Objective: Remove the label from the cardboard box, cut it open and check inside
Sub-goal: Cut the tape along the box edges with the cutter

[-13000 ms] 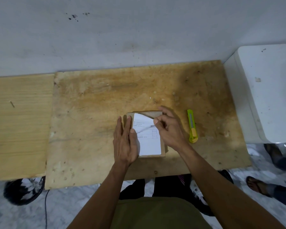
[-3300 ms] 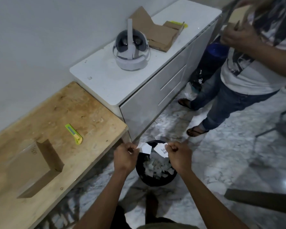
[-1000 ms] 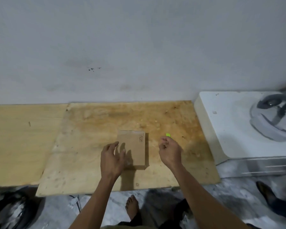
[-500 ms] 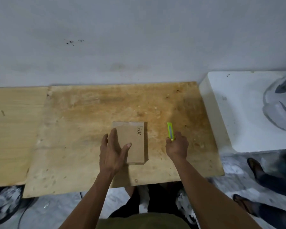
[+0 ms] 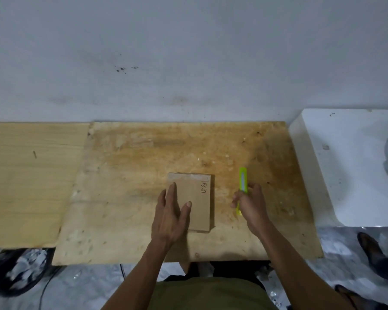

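Note:
A small flat cardboard box (image 5: 198,198) lies on the stained plywood board (image 5: 143,175), its bare top showing handwritten black letters along the right edge and no label. My left hand (image 5: 169,214) rests flat on the box's left half, fingers spread. To the right of the box, my right hand (image 5: 250,203) is closed around a yellow-green utility knife (image 5: 242,182). The knife's upper end sticks out above my fingers and a bit of its lower end shows below them. No blade is visible.
A paler wooden board (image 5: 29,175) adjoins on the left. A white cabinet (image 5: 345,166) stands to the right with a rounded white object at the frame edge. A black bin (image 5: 16,271) with paper scraps sits on the floor at left. Another person's feet (image 5: 372,249) stand at lower right.
The label was peeled off, torn and dropped over the bin earlier. In the last second my left hand settled on the box and my right hand closed around the knife.

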Action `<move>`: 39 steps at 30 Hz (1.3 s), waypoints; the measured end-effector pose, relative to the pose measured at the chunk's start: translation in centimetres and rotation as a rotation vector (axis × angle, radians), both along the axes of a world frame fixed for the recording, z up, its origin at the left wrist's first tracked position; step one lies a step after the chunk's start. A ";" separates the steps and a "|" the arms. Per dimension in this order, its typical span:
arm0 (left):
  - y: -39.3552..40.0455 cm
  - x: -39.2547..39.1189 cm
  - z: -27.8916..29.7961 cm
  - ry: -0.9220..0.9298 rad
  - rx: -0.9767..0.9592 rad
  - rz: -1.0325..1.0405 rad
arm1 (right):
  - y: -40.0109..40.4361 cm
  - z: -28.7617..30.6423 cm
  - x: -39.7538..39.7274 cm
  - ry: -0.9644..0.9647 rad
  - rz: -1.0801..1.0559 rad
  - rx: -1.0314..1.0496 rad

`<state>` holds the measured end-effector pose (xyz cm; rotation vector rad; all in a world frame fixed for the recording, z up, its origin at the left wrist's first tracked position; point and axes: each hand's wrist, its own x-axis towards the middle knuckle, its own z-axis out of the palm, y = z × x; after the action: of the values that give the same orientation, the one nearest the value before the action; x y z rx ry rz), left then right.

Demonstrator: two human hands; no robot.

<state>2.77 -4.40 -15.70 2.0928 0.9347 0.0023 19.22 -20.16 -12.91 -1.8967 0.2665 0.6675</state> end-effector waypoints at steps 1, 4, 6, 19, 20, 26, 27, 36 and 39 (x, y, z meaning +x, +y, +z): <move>-0.1 0.0 0.1 0.006 0.011 0.007 | 0.5 1.0 -0.1 0.032 -0.003 0.102; -0.3 0.0 -0.1 0.027 0.075 0.012 | 1.8 3.6 -0.2 0.099 0.123 0.375; -0.5 -0.1 -0.1 0.022 0.098 0.022 | 2.4 4.5 -0.2 0.005 0.364 0.365; 0.0 -0.1 -0.1 -0.016 0.140 0.074 | 5.6 5.1 2.9 -0.311 0.838 0.054; 0.3 0.0 0.1 -0.029 0.149 0.070 | 5.9 5.4 3.0 -0.285 0.830 0.067; 1.3 2.0 2.0 -0.059 0.202 0.060 | 6.9 7.0 5.0 -0.522 0.900 -0.113; 1.2 2.1 2.0 -0.086 0.210 0.061 | 6.8 7.0 5.4 -0.567 0.895 -0.124; -3.0 -2.8 -2.5 0.061 0.151 0.154 | 6.7 -0.1 3.6 -0.589 1.263 -0.145; -2.2 -1.4 -1.8 0.066 0.168 0.150 | 8.0 0.2 4.2 -0.632 1.330 -0.143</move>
<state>1.34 -6.63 -17.53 2.1814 1.1649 0.0935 23.38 -12.14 -12.67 -2.1483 -1.4878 0.8122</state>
